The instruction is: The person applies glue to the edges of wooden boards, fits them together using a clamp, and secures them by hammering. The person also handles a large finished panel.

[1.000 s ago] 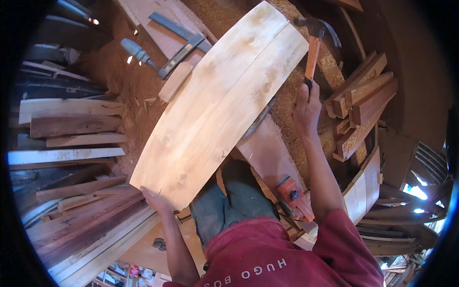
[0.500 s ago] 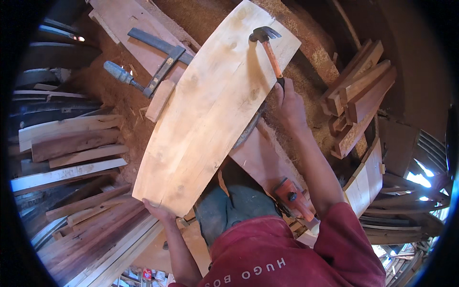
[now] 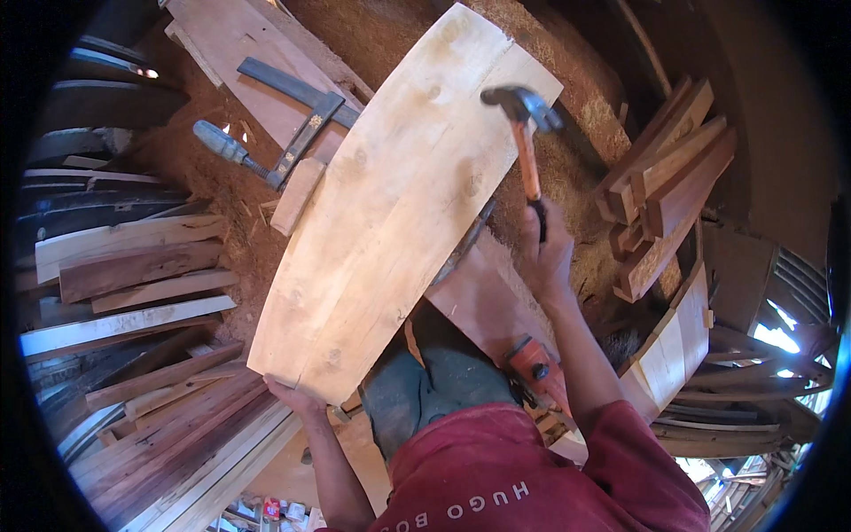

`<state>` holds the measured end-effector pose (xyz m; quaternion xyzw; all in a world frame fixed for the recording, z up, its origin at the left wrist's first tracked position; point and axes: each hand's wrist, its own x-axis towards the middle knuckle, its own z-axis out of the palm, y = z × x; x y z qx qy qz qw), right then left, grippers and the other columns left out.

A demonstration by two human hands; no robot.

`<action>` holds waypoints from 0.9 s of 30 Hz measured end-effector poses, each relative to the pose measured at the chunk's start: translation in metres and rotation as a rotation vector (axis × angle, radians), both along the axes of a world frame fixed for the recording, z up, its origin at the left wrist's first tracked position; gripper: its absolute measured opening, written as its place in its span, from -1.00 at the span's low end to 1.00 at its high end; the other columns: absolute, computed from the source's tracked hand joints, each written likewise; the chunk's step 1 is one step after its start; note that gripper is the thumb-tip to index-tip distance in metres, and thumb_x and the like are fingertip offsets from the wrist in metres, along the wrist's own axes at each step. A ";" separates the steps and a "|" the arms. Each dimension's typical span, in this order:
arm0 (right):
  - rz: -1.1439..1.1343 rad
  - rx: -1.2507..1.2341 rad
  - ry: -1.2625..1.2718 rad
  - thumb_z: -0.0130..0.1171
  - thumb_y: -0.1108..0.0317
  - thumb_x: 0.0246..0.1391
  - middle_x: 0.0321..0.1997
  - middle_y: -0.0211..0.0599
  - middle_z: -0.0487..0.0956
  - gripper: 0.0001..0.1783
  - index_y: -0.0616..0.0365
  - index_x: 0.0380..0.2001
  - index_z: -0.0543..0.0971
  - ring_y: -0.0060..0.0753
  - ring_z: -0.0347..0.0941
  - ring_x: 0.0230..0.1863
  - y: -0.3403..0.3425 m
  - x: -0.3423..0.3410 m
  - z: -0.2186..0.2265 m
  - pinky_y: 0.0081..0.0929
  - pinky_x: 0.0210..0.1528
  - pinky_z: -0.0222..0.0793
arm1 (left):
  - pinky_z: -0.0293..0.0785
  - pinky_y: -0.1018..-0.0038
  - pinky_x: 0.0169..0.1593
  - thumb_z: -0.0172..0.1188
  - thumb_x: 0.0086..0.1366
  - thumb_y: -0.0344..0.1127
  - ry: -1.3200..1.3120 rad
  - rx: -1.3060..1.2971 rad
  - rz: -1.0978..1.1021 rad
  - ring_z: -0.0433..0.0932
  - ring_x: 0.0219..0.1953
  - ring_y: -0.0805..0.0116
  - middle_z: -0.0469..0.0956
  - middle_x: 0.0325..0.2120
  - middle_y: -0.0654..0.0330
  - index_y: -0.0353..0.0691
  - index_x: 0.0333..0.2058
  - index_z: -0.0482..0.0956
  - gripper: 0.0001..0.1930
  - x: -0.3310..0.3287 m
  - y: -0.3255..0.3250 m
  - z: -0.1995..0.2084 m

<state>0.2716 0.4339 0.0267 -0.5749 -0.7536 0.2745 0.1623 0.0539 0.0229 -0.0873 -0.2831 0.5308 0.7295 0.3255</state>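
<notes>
A broad pale wooden panel [image 3: 381,213] with curved sides, apparently made of joined boards, lies slantwise across the middle. My left hand [image 3: 300,396] grips its near lower end, the fingers partly hidden under the edge. Off the panel's right side, my right hand [image 3: 551,253] is closed round the handle of a claw hammer [image 3: 526,164]. The hammer head is raised over the panel's far right edge and slightly blurred. Against the left edge sits a small wooden block [image 3: 299,197], beside a bar clamp [image 3: 306,137] with a worn grey-blue handle.
Beneath the panel runs a reddish plank [image 3: 483,284] carrying a red-orange tool [image 3: 534,362] near my right forearm. Stacked wood offcuts [image 3: 665,182] lie at right, near a curved panel of joined boards [image 3: 671,332]. Long boards [image 3: 177,417] fill the left side. Sawdust [image 3: 567,97] covers the ground.
My right hand and the hammer have moved right and toward me, the hammer head swinging toward the panel's right edge. The panel has shifted very slightly; my left hand keeps its place.
</notes>
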 end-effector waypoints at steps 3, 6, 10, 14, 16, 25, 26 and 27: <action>0.009 -0.117 -0.043 0.00 0.19 0.35 -0.40 0.06 0.54 -0.68 0.22 -0.04 0.47 0.12 0.57 -0.36 -0.023 0.011 -0.004 -0.17 -0.35 0.42 | 0.22 0.13 0.32 -0.29 0.43 0.25 0.031 -0.033 0.046 0.21 0.33 0.03 0.20 0.32 0.08 -0.15 0.34 0.13 -0.28 0.003 0.003 0.008; 0.083 -0.055 -0.017 0.00 0.20 0.35 -0.38 0.08 0.56 -0.69 0.23 -0.05 0.48 0.15 0.57 -0.32 -0.042 0.009 -0.011 -0.14 -0.32 0.43 | 0.25 0.04 0.30 -0.30 0.43 0.27 0.069 0.055 0.023 0.23 0.31 0.00 0.19 0.33 0.07 -0.14 0.34 0.14 -0.28 0.005 -0.014 0.006; 0.168 -0.007 -0.153 0.00 0.22 0.35 -0.37 0.04 0.58 -0.68 0.26 -0.06 0.49 0.19 0.56 -0.32 -0.048 0.006 -0.021 -0.10 -0.29 0.44 | 0.19 0.10 0.33 -0.27 0.46 0.19 0.183 -0.033 -0.031 0.23 0.30 0.09 0.24 0.29 0.10 -0.17 0.31 0.18 -0.35 0.003 -0.018 -0.003; 0.255 0.137 -0.030 0.03 0.20 0.35 -0.38 -0.02 0.58 -0.65 0.28 -0.02 0.50 -0.01 0.55 -0.40 -0.065 0.006 -0.026 -0.21 -0.30 0.44 | 0.19 0.25 0.32 -0.16 0.48 0.11 0.194 -0.066 0.196 0.32 0.23 0.21 0.35 0.20 0.12 -0.26 0.23 0.29 -0.41 0.000 -0.025 -0.021; 0.144 -0.138 -0.088 0.05 0.20 0.34 -0.38 -0.03 0.57 -0.64 0.28 0.00 0.49 -0.16 0.52 -0.42 -0.087 0.005 -0.017 -0.29 -0.32 0.43 | 0.26 0.20 0.30 -0.22 0.48 0.14 0.122 0.042 0.203 0.39 0.19 0.15 0.37 0.19 0.10 -0.26 0.23 0.29 -0.39 -0.001 -0.022 -0.014; 0.527 -0.003 -0.045 0.00 0.23 0.38 -0.47 -0.23 0.46 -0.68 0.26 -0.01 0.49 -0.42 0.36 -0.51 -0.178 -0.018 -0.025 -0.42 -0.44 0.30 | 0.44 0.19 0.17 0.00 0.43 0.01 0.088 0.063 0.186 0.47 0.11 0.10 0.44 0.07 0.00 -0.32 0.17 0.32 -0.46 0.004 -0.035 -0.021; 0.600 0.058 -0.044 0.00 0.24 0.37 -0.45 -0.15 0.50 -0.69 0.25 -0.01 0.49 -0.32 0.40 -0.49 -0.185 -0.025 -0.022 -0.36 -0.40 0.33 | 0.47 0.19 0.15 0.00 0.43 0.00 0.107 0.054 0.167 0.49 0.08 0.10 0.45 0.07 -0.01 -0.34 0.16 0.32 -0.46 0.004 -0.033 -0.020; 0.586 -0.076 -0.048 -0.01 0.26 0.35 -0.27 0.15 0.58 -0.66 0.23 0.08 0.42 0.20 0.55 -0.18 -0.194 -0.031 -0.013 -0.11 -0.21 0.43 | 0.47 0.19 0.15 0.00 0.43 0.00 0.104 0.060 0.173 0.49 0.08 0.10 0.45 0.07 -0.01 -0.34 0.16 0.32 -0.46 0.004 -0.032 -0.021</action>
